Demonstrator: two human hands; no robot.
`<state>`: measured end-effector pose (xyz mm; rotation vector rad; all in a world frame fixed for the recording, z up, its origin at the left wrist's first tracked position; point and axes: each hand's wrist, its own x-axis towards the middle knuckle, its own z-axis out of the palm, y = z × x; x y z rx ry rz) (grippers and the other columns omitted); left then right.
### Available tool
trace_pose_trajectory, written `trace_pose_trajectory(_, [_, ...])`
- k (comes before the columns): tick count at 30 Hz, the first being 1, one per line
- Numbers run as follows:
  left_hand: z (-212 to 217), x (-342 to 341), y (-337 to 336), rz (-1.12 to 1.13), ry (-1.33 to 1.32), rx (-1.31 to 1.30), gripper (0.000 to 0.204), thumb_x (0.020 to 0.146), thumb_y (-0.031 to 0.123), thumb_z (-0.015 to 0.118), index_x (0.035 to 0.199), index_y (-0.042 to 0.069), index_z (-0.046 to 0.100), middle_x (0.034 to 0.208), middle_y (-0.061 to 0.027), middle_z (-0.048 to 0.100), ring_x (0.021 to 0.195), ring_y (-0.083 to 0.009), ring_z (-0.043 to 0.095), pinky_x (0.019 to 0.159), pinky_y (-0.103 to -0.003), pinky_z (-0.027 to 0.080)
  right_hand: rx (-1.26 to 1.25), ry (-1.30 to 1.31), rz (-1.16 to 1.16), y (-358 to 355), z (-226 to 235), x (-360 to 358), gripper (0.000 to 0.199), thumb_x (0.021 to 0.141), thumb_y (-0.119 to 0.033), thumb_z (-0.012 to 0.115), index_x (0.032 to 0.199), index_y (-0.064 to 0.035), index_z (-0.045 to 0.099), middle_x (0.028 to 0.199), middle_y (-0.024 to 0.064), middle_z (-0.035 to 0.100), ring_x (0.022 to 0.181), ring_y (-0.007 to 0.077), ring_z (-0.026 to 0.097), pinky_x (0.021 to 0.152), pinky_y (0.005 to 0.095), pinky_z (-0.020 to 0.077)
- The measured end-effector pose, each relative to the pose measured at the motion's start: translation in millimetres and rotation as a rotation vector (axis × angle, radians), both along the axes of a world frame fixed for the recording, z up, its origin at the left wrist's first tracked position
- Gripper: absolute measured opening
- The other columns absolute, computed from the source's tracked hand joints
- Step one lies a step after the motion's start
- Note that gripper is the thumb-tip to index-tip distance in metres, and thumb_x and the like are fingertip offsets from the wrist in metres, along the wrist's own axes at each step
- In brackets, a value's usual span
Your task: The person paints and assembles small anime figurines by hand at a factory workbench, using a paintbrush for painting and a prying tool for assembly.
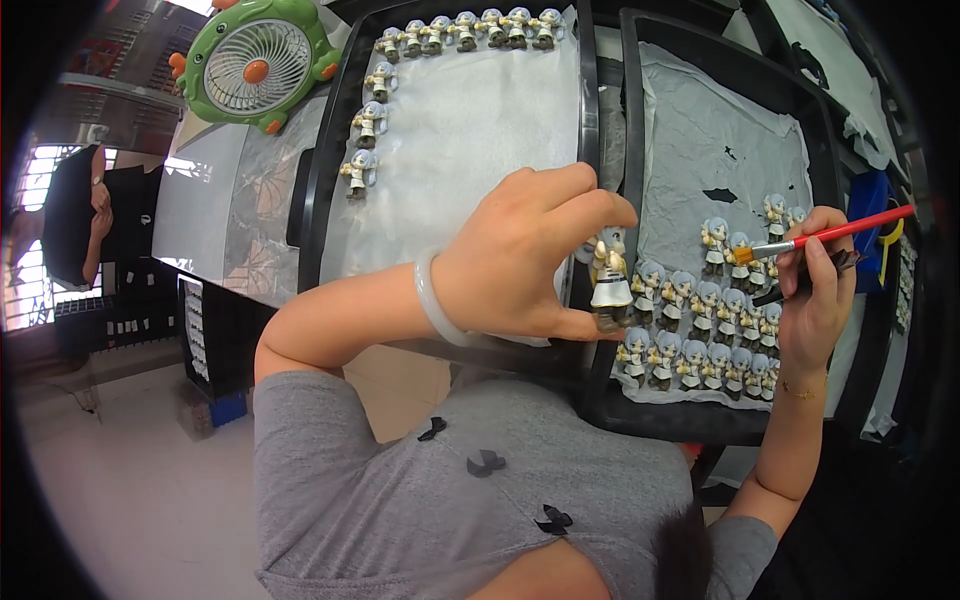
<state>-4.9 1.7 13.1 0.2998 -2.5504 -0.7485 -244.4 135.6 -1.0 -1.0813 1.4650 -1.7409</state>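
Note:
My left hand (528, 245) pinches a small figurine (611, 280) between thumb and fingers. The figurine has pale hair, a white and gold outfit and dark boots, and hangs upright over the edge between two black trays. In my right hand (815, 300) is a paintbrush (850, 227) with a red handle, its tan bristles pointing left above the right tray. A dark slim object also shows in that hand; its kind is unclear. Below the brush, several similar figurines (692, 365) stand in rows in the paper-lined right tray (632, 120).
The left tray (590, 100), lined with white sheet, holds more figurines (465, 32) along its far and left edges. A green fan (258, 68) stands at the upper left. Another person (85, 220) is at the far left. A blue bin (870, 230) sits at the right.

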Motion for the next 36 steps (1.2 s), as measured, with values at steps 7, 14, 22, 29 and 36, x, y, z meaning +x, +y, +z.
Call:
trace_pose_trajectory(7, [-0.2,1.3,-1.5,0.012,-0.01,-0.012,0.057,0.05,0.029,0.077,0.097,0.007,0.054,0.075,-0.0058,0.045,0.064,-0.0216,0.045,0.058,-0.03,0.033,-0.003,0.017,0.036,-0.5,0.0,2.7,0.013,0.085,-0.013,0.046,0.093,-0.0023,0.048,0.074,0.0043,0.054,0.056,0.0028,0.043,0.047,0.0143,0.0312])
trace_pose_trajectory(14, [29.9,29.5,-47.5,0.048,-0.042,0.433,0.068,0.056,0.021,0.07,0.117,0.004,0.047,0.104,-0.0056,0.049,0.096,-0.0147,0.047,0.083,-0.027,0.036,-0.006,-0.031,0.008,2.3,-7.5,-4.5,0.013,0.086,-0.01,0.044,0.095,-0.0017,0.047,0.073,0.0051,0.052,0.051,0.0031,0.037,0.046,0.0158,0.028])
trace_pose_trajectory(22, [-1.8,161.0,-82.9,0.574,-0.494,-0.001,0.056,0.054,0.002,0.065,0.105,0.005,0.041,0.099,-0.0142,0.047,0.091,-0.0346,0.05,0.081,-0.034,0.042,0.004,-0.006,0.03,2.1,-1.9,-3.4,0.013,0.086,-0.01,0.042,0.095,-0.0017,0.045,0.074,0.0058,0.05,0.053,0.0038,0.037,0.046,0.0161,0.0276])
trace_pose_trajectory(29, [-50.2,172.7,-58.7,0.449,-0.622,-0.366,0.052,0.055,-0.003,0.063,0.102,0.003,0.042,0.105,-0.0144,0.044,0.098,-0.0342,0.048,0.085,-0.036,0.04,0.008,-0.015,0.022,2.3,-3.2,-3.1,0.013,0.086,-0.01,0.042,0.095,-0.0022,0.046,0.072,0.0054,0.051,0.051,0.0037,0.036,0.046,0.0161,0.0276])
trace_pose_trajectory(36, [-53.0,177.3,-53.1,0.54,-0.638,-0.234,0.048,0.058,-0.005,0.059,0.103,0.001,0.043,0.104,-0.0148,0.047,0.097,-0.032,0.047,0.084,-0.036,0.041,0.049,-0.008,0.053,0.6,-4.9,5.3,0.012,0.086,-0.011,0.044,0.094,-0.0026,0.047,0.072,0.0037,0.052,0.051,0.0021,0.037,0.045,0.0153,0.0268])
